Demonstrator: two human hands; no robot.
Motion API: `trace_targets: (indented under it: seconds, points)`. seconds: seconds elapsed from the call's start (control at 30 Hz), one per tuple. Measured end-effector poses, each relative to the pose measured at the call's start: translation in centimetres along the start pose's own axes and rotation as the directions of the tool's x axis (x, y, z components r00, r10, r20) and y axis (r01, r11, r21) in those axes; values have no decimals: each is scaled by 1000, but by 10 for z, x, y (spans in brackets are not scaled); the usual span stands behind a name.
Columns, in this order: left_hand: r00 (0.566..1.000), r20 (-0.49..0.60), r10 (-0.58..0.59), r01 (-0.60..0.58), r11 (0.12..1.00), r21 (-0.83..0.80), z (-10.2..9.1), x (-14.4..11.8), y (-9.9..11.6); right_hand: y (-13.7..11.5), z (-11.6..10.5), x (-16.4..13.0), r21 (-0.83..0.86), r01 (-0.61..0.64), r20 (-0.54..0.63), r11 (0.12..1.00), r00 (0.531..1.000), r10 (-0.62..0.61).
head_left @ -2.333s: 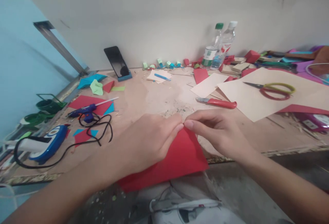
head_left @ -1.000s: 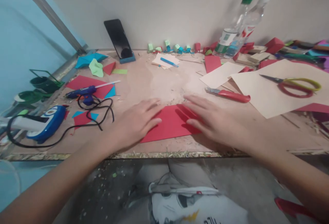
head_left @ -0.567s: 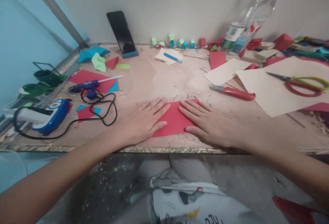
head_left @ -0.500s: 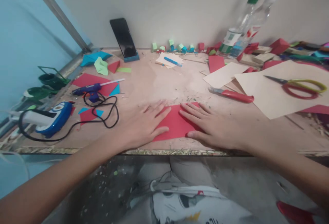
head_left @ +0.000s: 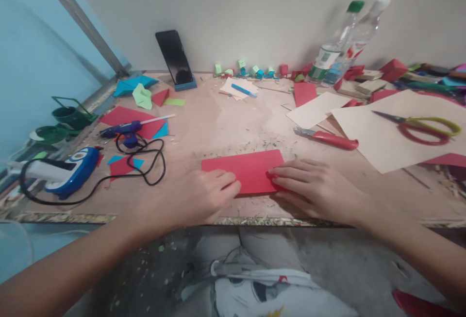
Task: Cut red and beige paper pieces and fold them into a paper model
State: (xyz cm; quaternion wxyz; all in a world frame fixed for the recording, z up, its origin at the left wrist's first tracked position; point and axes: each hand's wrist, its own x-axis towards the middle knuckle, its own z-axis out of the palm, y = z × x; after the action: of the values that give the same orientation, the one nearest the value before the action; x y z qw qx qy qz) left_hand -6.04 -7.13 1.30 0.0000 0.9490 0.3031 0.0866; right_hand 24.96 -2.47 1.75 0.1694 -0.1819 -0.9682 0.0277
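In the head view, red paper lying on the table, long side crosswise, between the two grips and partly under each. Left grip at the paper's left end, fingers curled loosely, thumb close alongside the forefinger and touching the paper; no telling whether pinching the edge or only pressing down. Right grip at the right end, fingers together and slightly bent, fingertips on the paper; no telling here either how tightly closed. Just beyond both grips, loose scraps. Beyond the right grip and slightly to its right, a knife, blade pointing left; farther right, scissors on a cream sheet. Well beyond the right grip, two bottles side by side near the wall. Left of the left grip and farther back, a glue gun on a red sheet. Well beyond the left grip, a phone leaning in a blue stand. Far beyond the gap between the grips, a slim blue tool on pale cards.
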Motion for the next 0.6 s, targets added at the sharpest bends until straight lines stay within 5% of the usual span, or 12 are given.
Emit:
trace_targets:
  seconds: [0.23, 0.43, 0.6]
  points:
    - [969, 4, -246, 243, 955, -168, -6, -11, 8, -6, -2, -2, 122, -128, 93, 984, 989, 117]
    - [888, 125, -443, 452, 789, -415, -5, -11, 2, -9, -8, 6, 248, -386, 152, 888, 921, 358]
    - [958, 60, -280, 286, 927, -242, -6, -15, -1, -7, -8, 9, 256, -354, 138, 900, 935, 328]
